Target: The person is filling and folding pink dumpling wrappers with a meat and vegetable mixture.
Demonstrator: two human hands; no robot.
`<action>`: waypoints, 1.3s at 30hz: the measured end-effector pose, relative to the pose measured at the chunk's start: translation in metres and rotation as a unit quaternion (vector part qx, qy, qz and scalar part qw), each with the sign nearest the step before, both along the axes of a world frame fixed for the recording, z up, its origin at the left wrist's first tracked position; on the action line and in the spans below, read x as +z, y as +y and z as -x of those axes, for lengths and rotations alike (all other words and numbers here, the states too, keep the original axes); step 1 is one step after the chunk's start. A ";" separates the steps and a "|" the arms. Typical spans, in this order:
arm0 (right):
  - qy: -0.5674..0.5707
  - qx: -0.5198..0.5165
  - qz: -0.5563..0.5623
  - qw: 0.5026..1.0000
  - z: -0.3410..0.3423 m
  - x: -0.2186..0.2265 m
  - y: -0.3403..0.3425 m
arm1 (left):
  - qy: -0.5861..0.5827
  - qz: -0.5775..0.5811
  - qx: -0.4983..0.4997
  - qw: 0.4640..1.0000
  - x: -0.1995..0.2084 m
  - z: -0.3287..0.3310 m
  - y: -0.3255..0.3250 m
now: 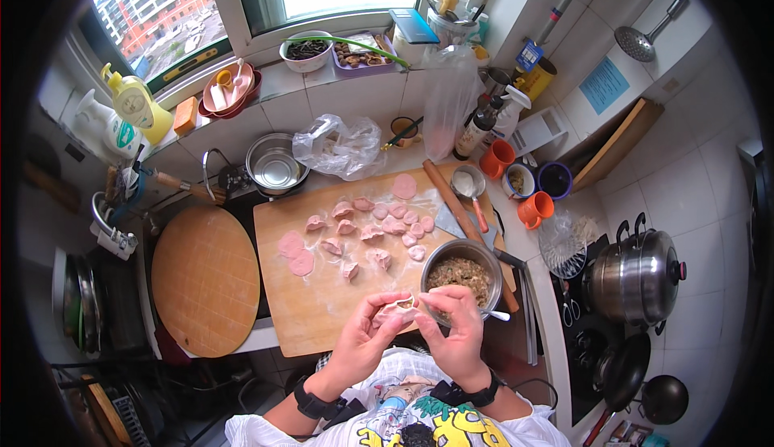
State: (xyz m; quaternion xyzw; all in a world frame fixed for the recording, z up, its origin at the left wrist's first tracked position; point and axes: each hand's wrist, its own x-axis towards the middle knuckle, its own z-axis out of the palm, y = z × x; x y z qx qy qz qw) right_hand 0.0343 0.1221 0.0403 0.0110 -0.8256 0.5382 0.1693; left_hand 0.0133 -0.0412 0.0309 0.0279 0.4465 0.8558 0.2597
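Over the near edge of the wooden board (302,318), my left hand (363,342) holds a pink dumpling (395,311) with a bit of filling showing at its top. My right hand (455,330) is closed in a pinch at the dumpling's right edge. Just beyond the right hand stands a steel bowl (425,268) of minced filling (461,276), a spoon handle (497,315) sticking out. On the floured board lie several folded dumplings (372,232), flat pink wrappers (301,263) and small dough pieces (416,252).
A rolling pin (453,197) and a cleaver (476,229) lie along the board's right side. A round board (205,282) is at left, a steel pot (634,278) on the right. Orange cups (497,158), a plastic bag (343,147) and a steel basin (276,162) stand behind.
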 end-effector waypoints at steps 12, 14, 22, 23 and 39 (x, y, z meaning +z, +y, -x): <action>-0.007 0.032 0.055 0.998 0.001 0.002 0.007 | 0.031 0.030 -0.008 0.999 0.004 -0.003 -0.003; -0.053 0.032 0.107 0.992 0.002 0.009 0.004 | 0.029 0.029 -0.003 0.999 0.005 -0.004 -0.003; -0.055 0.047 0.105 0.992 0.000 0.000 -0.001 | 0.053 0.035 0.003 0.998 0.002 -0.006 -0.003; -0.055 0.048 0.105 0.992 0.000 0.000 -0.002 | 0.052 0.035 0.003 0.998 0.002 -0.006 -0.004; -0.071 0.048 0.209 0.974 0.005 0.007 -0.013 | 0.042 0.015 -0.016 0.999 0.000 -0.006 -0.007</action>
